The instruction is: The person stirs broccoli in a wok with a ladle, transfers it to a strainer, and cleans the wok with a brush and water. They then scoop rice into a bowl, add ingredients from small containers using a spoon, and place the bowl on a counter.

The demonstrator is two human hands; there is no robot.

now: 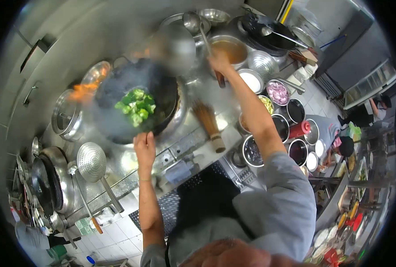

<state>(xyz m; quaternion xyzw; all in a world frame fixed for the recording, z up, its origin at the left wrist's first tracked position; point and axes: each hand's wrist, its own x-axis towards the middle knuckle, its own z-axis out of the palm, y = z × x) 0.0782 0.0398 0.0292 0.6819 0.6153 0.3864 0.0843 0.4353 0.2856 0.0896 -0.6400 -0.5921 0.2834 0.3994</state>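
Note:
My left hand [144, 146] is closed at the near rim of a dark wok [164, 100], its fingers curled over the edge. Chopped green vegetables [136, 106] lie in the wok, partly veiled by steam. Further up on the right, my right hand [220, 62] is wrapped round the handle of a metal ladle [191, 22]. The ladle's bowl points away from me, and its wooden handle end sticks out below my fist. Next to that hand stands a pot of brownish liquid [229, 50].
Orange flames [84, 92] show left of the wok. A bamboo brush [209, 127] lies to its right. Several seasoning containers [253, 151] line the right side, with a second wok [273, 38] behind. A perforated skimmer [91, 161] rests at left. A co-worker [335, 144] is at far right.

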